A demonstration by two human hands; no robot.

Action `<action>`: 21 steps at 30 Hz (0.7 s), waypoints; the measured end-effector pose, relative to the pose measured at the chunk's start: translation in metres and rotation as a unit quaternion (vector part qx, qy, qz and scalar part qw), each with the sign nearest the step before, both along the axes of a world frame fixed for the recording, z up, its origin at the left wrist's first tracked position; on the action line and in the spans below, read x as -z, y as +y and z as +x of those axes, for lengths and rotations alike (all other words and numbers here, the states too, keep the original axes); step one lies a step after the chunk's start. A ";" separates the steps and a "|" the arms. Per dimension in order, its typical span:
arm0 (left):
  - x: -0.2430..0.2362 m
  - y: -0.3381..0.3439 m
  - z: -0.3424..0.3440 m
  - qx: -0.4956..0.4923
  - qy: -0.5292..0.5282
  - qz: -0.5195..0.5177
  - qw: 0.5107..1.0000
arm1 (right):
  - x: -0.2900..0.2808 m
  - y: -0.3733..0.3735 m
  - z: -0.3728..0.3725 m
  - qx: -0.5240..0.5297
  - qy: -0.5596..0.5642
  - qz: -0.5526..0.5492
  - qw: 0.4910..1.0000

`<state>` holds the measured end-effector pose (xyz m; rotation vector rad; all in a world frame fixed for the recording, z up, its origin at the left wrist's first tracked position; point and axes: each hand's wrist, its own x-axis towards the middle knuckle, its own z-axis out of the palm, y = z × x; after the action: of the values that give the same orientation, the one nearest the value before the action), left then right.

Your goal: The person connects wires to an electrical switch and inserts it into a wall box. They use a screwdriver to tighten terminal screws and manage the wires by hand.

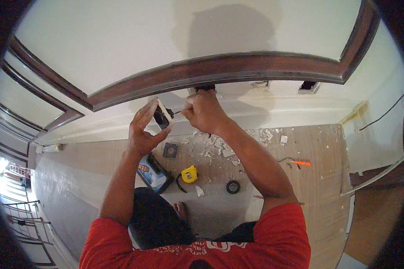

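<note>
My left hand [142, 139] holds a black fitting [161, 117] with a white rim, tilted in front of the wall. My right hand [206, 113] is closed just right of it, below the wooden moulding [220, 68], over a dark opening [204, 87] in the wall. A thin dark rod or wire [178, 112] runs between the fitting and the fingers of my right hand. What those fingers grip is mostly hidden, and I cannot make it out.
On the floor [314, 193] lie plaster chips [227, 153], a square plate [170, 150], a blue-black case [155, 175], a yellow tape measure [189, 175], a black tape roll [233, 187] and an orange-tipped tool [300, 163]. Another wall cutout [308, 85] is at right.
</note>
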<state>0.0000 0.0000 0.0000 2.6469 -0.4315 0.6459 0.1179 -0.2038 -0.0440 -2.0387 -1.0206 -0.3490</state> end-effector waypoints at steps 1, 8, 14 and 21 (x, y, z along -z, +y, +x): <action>-0.001 0.001 0.000 0.016 -0.009 0.007 1.000 | -0.002 -0.002 0.001 -0.017 0.015 -0.001 1.000; -0.001 -0.009 0.003 0.046 -0.042 -0.017 0.998 | 0.008 -0.007 0.007 -0.064 0.089 0.050 0.993; 0.013 -0.007 0.000 0.035 0.100 -0.237 0.966 | -0.001 -0.014 0.010 -0.077 0.026 0.028 0.996; 0.016 -0.011 -0.002 -0.004 0.121 -0.241 0.963 | 0.006 -0.013 0.010 -0.070 0.027 0.015 0.997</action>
<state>-0.0018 -0.0110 -0.0161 2.2223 -0.1637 0.3630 0.1280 -0.2163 -0.0500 -1.9272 -1.1118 -0.2330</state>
